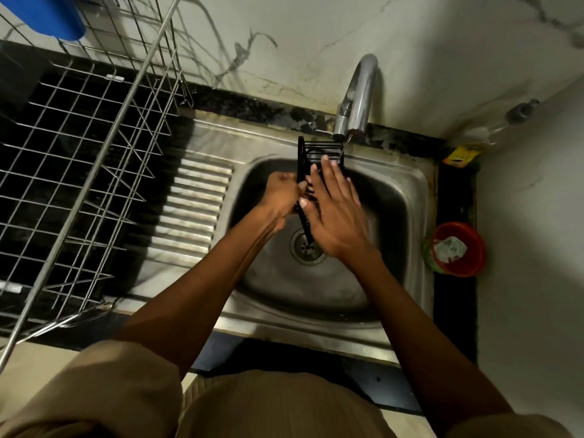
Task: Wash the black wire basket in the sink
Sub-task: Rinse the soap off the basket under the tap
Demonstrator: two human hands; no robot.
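A small black wire basket (pixel 311 150) is held upright over the steel sink (pixel 407 184), just under the spout of the chrome tap (pixel 360 93). My left hand (pixel 281 194) grips its left side with curled fingers. With straight fingers, my right hand (pixel 335 213) lies flat against the basket's front and covers most of it. Only the basket's top and a lower strip near the drain (pixel 308 245) show. I cannot tell whether water is running.
A large metal wire dish rack (pixel 82 172) fills the counter to the left, beside the ribbed drainboard (pixel 196 203). A blue object (pixel 47 14) sits at its far corner. On the right ledge stands a red bowl (pixel 461 248) with crumpled material. A marbled wall rises behind.
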